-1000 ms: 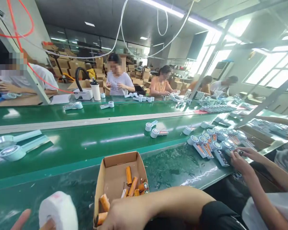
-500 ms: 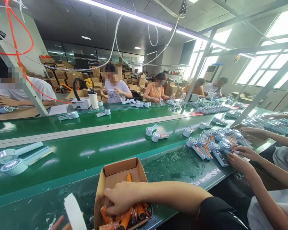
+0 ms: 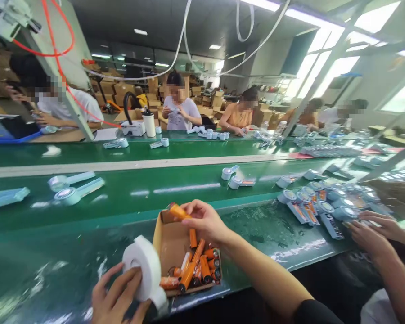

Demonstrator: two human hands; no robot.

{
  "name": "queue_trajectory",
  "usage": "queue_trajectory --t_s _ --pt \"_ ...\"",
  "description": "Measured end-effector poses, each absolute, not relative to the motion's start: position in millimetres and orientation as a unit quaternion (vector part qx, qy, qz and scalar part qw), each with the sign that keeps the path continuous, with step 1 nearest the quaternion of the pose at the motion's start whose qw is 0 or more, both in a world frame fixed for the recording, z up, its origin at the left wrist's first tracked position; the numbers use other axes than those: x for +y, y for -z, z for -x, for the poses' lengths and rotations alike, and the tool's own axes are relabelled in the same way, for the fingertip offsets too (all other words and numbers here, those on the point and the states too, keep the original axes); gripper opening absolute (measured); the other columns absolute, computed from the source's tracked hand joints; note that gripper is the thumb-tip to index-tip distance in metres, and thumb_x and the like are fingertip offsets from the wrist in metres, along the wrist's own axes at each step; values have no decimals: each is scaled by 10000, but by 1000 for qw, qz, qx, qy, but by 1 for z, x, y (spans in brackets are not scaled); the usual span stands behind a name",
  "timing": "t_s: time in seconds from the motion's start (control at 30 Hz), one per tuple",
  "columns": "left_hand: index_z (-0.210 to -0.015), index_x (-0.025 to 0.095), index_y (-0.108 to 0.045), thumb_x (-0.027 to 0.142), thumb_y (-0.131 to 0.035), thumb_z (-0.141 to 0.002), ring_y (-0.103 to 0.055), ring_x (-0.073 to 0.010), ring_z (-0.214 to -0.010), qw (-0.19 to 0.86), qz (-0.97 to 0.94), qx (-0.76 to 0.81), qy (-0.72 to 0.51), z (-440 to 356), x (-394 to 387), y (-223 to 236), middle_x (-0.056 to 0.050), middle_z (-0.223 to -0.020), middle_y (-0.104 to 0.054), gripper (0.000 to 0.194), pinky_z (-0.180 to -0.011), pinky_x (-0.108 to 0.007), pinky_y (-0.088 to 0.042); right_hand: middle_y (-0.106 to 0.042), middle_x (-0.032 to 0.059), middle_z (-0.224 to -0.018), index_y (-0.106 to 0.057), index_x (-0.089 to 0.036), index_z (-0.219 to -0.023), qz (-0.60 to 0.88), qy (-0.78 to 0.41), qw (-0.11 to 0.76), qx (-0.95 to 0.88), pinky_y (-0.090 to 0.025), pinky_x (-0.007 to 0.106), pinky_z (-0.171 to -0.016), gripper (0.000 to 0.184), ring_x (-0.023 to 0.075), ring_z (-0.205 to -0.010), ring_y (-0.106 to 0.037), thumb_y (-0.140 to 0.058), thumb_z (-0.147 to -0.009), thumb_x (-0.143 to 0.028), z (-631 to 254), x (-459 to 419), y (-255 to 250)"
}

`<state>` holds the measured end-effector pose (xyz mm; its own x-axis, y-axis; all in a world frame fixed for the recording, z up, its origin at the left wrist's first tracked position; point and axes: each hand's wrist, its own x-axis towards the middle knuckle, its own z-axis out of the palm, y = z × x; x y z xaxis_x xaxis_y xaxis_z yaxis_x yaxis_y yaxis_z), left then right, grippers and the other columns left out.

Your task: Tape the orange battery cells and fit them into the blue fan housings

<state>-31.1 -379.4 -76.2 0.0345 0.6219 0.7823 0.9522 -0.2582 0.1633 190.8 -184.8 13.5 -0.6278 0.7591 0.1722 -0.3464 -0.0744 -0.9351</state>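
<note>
Pinched in the fingers of my right hand (image 3: 204, 220) is an orange cylindrical battery (image 3: 179, 212), raised above the far part of a cardboard box (image 3: 162, 238). Inside that box lie several more orange batteries (image 3: 192, 267), heaped toward its near right side. My left hand (image 3: 119, 292) grips a roll of white tape (image 3: 145, 265) at the lower left, beside the box. The roll partly covers the box's near left corner. Part of my left hand is cut off by the bottom edge.
On the green conveyor belt (image 3: 175, 180) lie light blue handheld fan housings (image 3: 69, 194). A pile of housings (image 3: 324, 202), some with orange batteries, sits at right near a co-worker's hands (image 3: 374, 229). Several people sit across the belt. A red hose (image 3: 56, 54) hangs at upper left.
My right hand has risen out of the box with a battery. My left hand and the tape roll have come further into view. The whole view has shifted.
</note>
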Motion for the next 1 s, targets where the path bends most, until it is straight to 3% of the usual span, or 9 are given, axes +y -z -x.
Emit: queue_trajectory --t_s 0.1,0.27,0.37,0.5,0.73,0.9,1.0 --pt "-1214 234 -690 132 -686 -920 -594 -321 -1209 200 718 -563 356 11 -378 36 -87 -1102 -753 310 -980 -456 -560 -780 -20 -975 -540 -253 -933 190 -746 421 -480 -604 320 -858 487 184 -887 -793 -965 -712 -339 -204 -199 -21" --pt "-1201 209 -717 125 -629 -974 -556 -302 -1194 171 732 -566 338 -11 -371 -2 -71 -1083 -754 257 -956 -399 -559 -820 83 -1094 -659 -246 -1264 201 -708 394 -551 -621 465 -994 574 252 -1027 -800 -931 -775 -371 -218 -218 -24" --pt "-1202 212 -739 112 -604 -986 -551 -293 -1183 168 744 -564 318 -15 -371 -8 -57 -1081 -760 274 -977 -397 -547 -811 90 -1194 -731 -241 -1271 227 -679 378 -587 -603 494 -1069 574 278 -1131 -776 -943 -746 -338 -223 -223 -24" --pt "-1189 205 -761 89 -610 -983 -540 -279 -1164 179 750 -565 295 -18 -372 -11 -44 -1064 -778 281 -998 -382 -525 -803 55 -1239 -755 -253 -1319 262 -632 342 -644 -607 457 -1077 524 274 -1167 -762 -870 -814 -328 -230 -226 -27" --pt "-1174 228 -787 34 -673 -923 -540 -250 -1092 207 755 -568 254 -20 -372 -12 -30 -1102 -794 337 -939 -343 -513 -829 17 -1120 -747 -241 -1357 278 -555 252 -743 -639 331 -882 474 232 -954 -775 -757 -902 -376 -236 -230 -30" --pt "-1148 216 -792 -13 -650 -913 -539 -245 -1060 238 776 -545 211 -20 -371 -25 -14 -1161 -788 357 -1012 -369 -500 -829 0 -1023 -773 -230 -1292 243 -604 170 -740 -617 307 -859 399 215 -939 -761 -752 -921 -376 -244 -218 -39" --pt "-1167 210 -784 -10 -659 -921 -533 -235 -1012 269 777 -536 193 -23 -367 -30 -23 -1177 -780 353 -1021 -386 -487 -833 31 -1007 -798 -211 -1194 231 -702 205 -642 -636 331 -835 413 220 -886 -782 -855 -818 -371 -240 -218 -33"
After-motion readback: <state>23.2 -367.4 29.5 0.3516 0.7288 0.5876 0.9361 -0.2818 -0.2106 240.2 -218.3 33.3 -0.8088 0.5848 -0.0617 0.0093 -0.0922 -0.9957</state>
